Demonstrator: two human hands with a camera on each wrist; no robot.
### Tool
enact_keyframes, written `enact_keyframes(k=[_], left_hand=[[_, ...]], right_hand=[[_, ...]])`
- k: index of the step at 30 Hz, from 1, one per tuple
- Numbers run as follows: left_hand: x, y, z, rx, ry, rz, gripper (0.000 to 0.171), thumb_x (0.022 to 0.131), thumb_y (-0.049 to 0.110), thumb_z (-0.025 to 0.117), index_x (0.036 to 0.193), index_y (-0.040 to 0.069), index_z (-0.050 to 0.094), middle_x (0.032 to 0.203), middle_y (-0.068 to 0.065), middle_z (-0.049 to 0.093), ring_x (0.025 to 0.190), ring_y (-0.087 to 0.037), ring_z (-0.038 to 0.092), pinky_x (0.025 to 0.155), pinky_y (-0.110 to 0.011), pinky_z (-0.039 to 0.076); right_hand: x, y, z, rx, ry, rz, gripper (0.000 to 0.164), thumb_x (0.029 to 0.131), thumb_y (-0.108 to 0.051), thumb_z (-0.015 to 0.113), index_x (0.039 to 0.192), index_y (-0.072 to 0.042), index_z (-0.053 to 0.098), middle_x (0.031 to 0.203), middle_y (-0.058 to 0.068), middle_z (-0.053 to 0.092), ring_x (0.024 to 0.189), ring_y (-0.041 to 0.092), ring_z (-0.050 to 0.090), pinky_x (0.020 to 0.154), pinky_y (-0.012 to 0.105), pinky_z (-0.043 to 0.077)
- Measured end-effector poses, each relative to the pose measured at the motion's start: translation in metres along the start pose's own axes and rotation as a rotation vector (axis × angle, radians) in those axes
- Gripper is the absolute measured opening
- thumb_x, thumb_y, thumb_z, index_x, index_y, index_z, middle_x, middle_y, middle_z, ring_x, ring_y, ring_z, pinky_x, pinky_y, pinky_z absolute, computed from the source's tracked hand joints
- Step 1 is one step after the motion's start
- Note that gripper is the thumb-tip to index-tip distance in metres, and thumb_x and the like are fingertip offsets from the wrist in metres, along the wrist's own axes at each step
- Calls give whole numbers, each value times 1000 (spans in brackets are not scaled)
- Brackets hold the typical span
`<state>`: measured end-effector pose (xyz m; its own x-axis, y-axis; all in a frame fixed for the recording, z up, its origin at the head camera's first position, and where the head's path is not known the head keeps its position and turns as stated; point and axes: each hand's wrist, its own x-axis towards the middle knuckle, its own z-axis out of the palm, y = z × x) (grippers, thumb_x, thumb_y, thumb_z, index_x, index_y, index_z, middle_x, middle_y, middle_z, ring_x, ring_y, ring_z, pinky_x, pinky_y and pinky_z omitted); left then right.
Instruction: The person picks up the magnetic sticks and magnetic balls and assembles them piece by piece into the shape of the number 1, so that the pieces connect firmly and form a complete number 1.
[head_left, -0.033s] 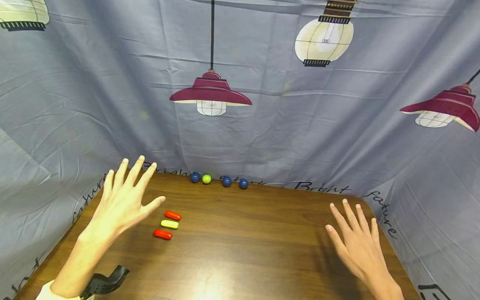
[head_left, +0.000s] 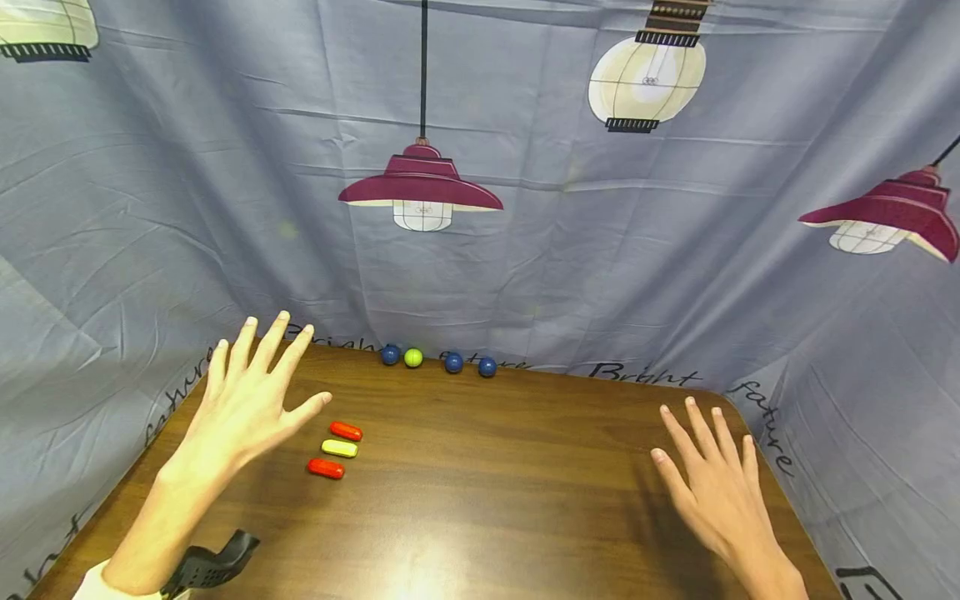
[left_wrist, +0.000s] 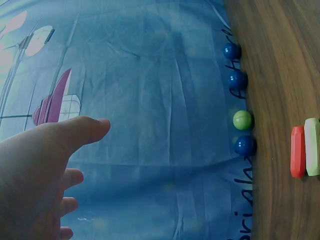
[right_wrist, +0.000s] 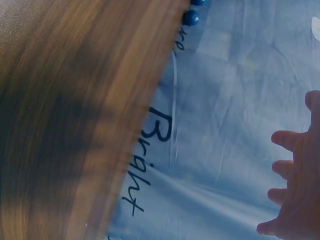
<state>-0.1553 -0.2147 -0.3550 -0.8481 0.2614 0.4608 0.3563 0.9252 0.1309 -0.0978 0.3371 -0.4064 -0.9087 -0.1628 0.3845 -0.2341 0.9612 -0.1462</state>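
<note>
My left hand (head_left: 243, 408) hovers over the left side of the table, fingers spread and nothing held. Just right of its thumb lie a red capsule-shaped piece (head_left: 346, 431), a yellow one (head_left: 339, 448) and another red one (head_left: 326, 468), side by side in a short column. Over the table's right side, my right hand (head_left: 716, 492) is also spread and holds nothing. Along the back edge sit a blue ball (head_left: 390, 354), a yellow-green ball (head_left: 413, 357) and two more blue balls (head_left: 470, 365). In the left wrist view, the thumb (left_wrist: 90, 130) points toward the balls.
A wooden table (head_left: 510, 475) spreads beneath both hands. Grey-blue curtain (head_left: 570, 275) with printed lamps and lettering surrounds its back and sides. A black strap-like piece (head_left: 217, 562) sticks out beside the left wrist.
</note>
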Motion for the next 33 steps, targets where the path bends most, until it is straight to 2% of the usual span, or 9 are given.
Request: enact_keyframes(k=[9,13,18,21,25,28,31,33], left_hand=[[-3,2,4,-13,-22,10,82,85,50,71,151,12,39,157,-20,28,142,-50,18,108,-73,14],[-5,1,10,-70,-33,21,77,88,42,72,151,12,39,156,-20,29,140,-49,22,107,-72,18],[-9,-4,20,-190,-25,46,68,88,24,76,147,11,44,150,-22,36,134,-49,33,100,-72,30],[-14,-7,29,-282,-25,58,62,88,16,76,143,8,48,143,-22,45,128,-46,41,97,-68,37],[-23,-13,42,-406,-42,57,50,89,9,75,134,3,55,129,-17,58,119,-39,53,95,-59,44],[-32,-17,52,-436,-44,62,41,86,5,77,125,3,62,118,-12,65,110,-34,61,87,-54,51],[-40,-22,61,-439,-63,65,34,84,3,78,116,7,67,110,-5,68,100,-26,65,80,-46,56],[-46,-25,66,-465,-98,53,30,84,3,79,112,9,70,108,-2,69,95,-22,65,75,-40,57]], right_hand=[[-9,0,0,18,-42,34,61,106,-38,45,160,-23,22,166,12,8,150,38,-3,112,65,-13],[-9,-2,2,58,-35,40,62,104,-38,51,158,-19,28,165,14,13,149,42,5,113,66,-8],[-9,-5,6,160,9,33,55,99,-32,63,148,-14,45,158,19,28,142,49,23,112,70,10],[-9,-6,12,228,15,49,48,99,-28,65,142,-13,52,155,18,35,136,50,32,101,73,27],[-8,-6,22,332,33,86,40,99,-24,65,136,-12,57,150,14,43,131,47,41,90,70,39],[-7,-5,29,391,67,96,35,98,-20,67,132,-12,60,144,12,49,130,43,45,95,60,41],[-5,-5,34,426,103,91,32,97,-16,68,128,-12,63,140,9,54,128,37,49,104,34,40],[-5,-5,36,438,116,92,31,96,-15,69,127,-14,64,138,6,56,127,34,50,102,17,34]])
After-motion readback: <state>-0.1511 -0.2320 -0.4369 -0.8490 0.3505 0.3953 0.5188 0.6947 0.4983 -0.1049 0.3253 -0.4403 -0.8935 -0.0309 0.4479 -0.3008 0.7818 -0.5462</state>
